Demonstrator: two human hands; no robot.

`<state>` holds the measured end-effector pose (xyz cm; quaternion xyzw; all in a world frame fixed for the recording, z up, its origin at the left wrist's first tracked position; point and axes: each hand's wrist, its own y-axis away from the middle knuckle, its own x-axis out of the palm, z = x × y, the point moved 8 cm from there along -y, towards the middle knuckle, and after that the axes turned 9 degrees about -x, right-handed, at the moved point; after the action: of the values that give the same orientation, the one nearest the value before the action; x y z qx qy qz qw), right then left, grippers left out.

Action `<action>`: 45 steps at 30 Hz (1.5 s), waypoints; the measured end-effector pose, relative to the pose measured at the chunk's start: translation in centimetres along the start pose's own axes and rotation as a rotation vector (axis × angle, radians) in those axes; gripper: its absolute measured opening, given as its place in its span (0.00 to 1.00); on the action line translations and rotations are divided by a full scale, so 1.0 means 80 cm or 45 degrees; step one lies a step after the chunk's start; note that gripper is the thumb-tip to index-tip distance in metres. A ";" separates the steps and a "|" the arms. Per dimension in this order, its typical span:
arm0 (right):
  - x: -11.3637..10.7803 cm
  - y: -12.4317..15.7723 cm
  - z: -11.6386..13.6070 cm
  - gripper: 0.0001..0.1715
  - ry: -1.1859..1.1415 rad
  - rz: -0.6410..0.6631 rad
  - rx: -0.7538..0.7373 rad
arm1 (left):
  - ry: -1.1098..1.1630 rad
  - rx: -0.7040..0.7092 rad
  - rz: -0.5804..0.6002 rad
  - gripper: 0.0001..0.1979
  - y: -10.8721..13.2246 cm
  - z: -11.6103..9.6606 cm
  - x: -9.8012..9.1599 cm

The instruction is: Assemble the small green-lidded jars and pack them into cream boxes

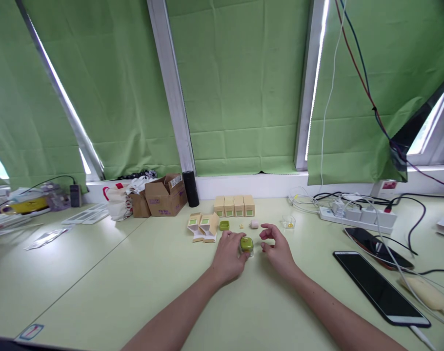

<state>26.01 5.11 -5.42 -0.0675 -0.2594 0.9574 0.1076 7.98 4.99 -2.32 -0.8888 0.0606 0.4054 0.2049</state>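
My left hand point(229, 256) grips a small clear container with a green lid point(247, 243) from its left side, on the table. To the right of it, my right hand point(277, 246) hovers with fingers apart and nothing in them. Just beyond lie a green square lid or cup point(224, 225), a tiny yellow piece point(241, 226) and a pale pink cylinder point(254, 224). A clear cup point(288, 222) with something yellow inside stands beyond my right hand. Two opened small cartons point(203, 226) lie to the left of the green piece.
Several small tan boxes point(234, 205) stand in a row behind. Farther left are a cardboard box point(166, 196) and a black cylinder point(190, 188). On the right lie a phone point(381, 286), a darker phone point(378, 247), a power strip point(357, 218) and loose cables.
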 end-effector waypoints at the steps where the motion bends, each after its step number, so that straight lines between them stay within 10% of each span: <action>1: 0.000 0.000 0.000 0.29 -0.001 -0.001 0.000 | -0.011 0.001 -0.014 0.25 0.000 -0.002 -0.003; 18: -0.001 0.001 0.005 0.28 -0.006 -0.025 -0.001 | -0.751 -0.457 -0.307 0.15 -0.035 0.068 -0.094; 30: 0.000 0.002 0.008 0.27 -0.001 -0.012 -0.003 | -0.663 -0.512 -0.112 0.13 -0.042 0.095 -0.075; 45: 0.004 0.002 0.009 0.27 0.013 0.035 0.002 | -0.643 -0.394 -0.216 0.17 -0.040 0.073 -0.079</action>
<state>25.54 4.68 -4.91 -0.0760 -0.2570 0.9586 0.0958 0.60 9.93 -0.05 -0.7824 -0.1292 0.5994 0.1087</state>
